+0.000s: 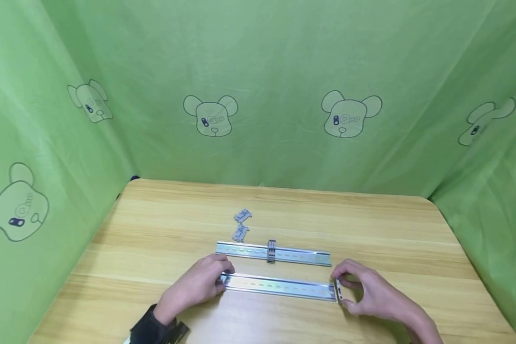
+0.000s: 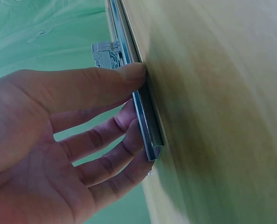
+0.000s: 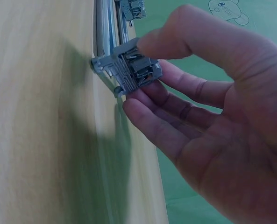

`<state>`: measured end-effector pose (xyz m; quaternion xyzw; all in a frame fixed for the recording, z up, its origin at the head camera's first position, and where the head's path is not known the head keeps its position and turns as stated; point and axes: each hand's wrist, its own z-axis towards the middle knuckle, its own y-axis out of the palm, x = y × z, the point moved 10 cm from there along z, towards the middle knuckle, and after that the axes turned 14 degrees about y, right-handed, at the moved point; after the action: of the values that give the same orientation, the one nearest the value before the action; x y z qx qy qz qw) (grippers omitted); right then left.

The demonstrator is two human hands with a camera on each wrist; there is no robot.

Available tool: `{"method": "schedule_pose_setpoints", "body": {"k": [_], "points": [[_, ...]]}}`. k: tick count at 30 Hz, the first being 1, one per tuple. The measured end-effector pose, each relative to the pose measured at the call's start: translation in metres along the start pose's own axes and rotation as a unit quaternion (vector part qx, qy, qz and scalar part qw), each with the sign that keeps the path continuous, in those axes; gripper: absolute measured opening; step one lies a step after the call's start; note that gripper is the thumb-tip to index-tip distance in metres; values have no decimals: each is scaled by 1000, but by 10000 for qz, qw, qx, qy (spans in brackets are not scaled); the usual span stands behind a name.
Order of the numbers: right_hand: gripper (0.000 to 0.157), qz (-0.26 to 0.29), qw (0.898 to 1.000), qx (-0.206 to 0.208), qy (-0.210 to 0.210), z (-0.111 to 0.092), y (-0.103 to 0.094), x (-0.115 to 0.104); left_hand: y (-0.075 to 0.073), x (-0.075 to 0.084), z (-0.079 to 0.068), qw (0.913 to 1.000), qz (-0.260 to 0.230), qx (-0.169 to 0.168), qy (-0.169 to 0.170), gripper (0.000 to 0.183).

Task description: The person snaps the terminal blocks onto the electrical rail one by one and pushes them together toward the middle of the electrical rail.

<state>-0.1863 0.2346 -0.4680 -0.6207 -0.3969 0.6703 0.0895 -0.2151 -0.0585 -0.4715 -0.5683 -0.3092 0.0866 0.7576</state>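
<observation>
Two slotted metal DIN rails lie side by side on the table. My left hand point(image 1: 204, 280) grips the left end of the nearer DIN rail point(image 1: 279, 286), thumb on one edge and fingertips on the other, as the left wrist view shows. My right hand point(image 1: 374, 292) pinches a grey terminal block point(image 3: 131, 68) between thumb and fingers, upright at that rail's right end. Whether the block is seated on the rail, I cannot tell. On the farther DIN rail point(image 1: 301, 256), several grey terminal blocks point(image 1: 271, 251) stand together near the middle.
Two loose grey terminal blocks, one point(image 1: 242, 216) behind the other point(image 1: 240, 232), lie flat beyond the farther rail's left part. The wooden table point(image 1: 348, 220) ends at a green curtain point(image 1: 279, 157) behind and at both sides.
</observation>
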Motion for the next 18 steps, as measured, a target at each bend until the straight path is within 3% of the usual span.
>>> {"method": "schedule_pose_setpoints", "body": {"k": [11, 18], "points": [[53, 749, 9964, -388, 32, 3, 4, 5, -2, 0, 0, 10000, -53, -7, -52, 30], [52, 1422, 9879, -610, 86, 3, 7, 14, -2, -1, 0, 9999, -89, -26, -55, 30]]}}
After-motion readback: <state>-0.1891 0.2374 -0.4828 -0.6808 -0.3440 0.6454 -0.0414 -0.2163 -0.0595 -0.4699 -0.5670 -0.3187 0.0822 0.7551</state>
